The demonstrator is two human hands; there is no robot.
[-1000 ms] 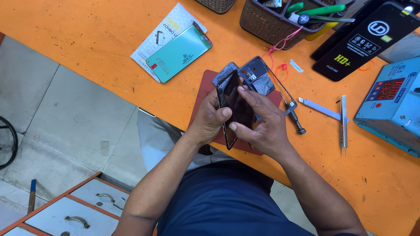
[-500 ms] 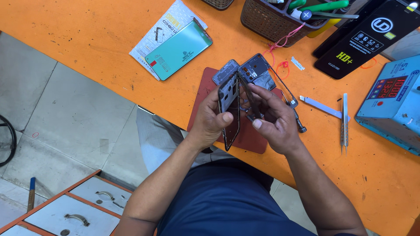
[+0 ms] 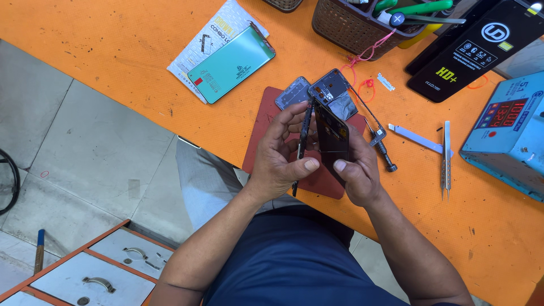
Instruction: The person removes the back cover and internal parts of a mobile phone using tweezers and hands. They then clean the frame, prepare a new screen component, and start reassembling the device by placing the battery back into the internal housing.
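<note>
You have the phone split in two above the red mat (image 3: 266, 127): the thin frame (image 3: 304, 139) stands on edge in your left hand (image 3: 277, 158), and the dark screen panel (image 3: 331, 129) leans away from it in your right hand (image 3: 354, 170), the two opening like a book whose spine lies at the end nearest your wrists. Both pieces run lengthwise away from you, from your thumbs toward the far top corner by the loose back parts (image 3: 331, 93), with the panel's face turned to your right. Your left fingers curl round the frame's far edge and the thumb presses its near end, so that hand is closed on the frame; your right thumb and fingers pinch the panel's lower edge. To do this well, judge it as a separation that wants patience: keep the frame upright and steady, let the right hand do the swinging, and open the gap evenly rather than twisting one corner, since a thin panel likely cracks or tears a ribbon if it is levered. I cannot tell whether a cable joins the halves, so look into the gap before widening it. Just right of your right hand lie a screwdriver (image 3: 382, 150), a pale pry tool (image 3: 416, 137) and tweezers (image 3: 446, 158); beyond your left hand lies a teal back cover (image 3: 231, 63).
</note>
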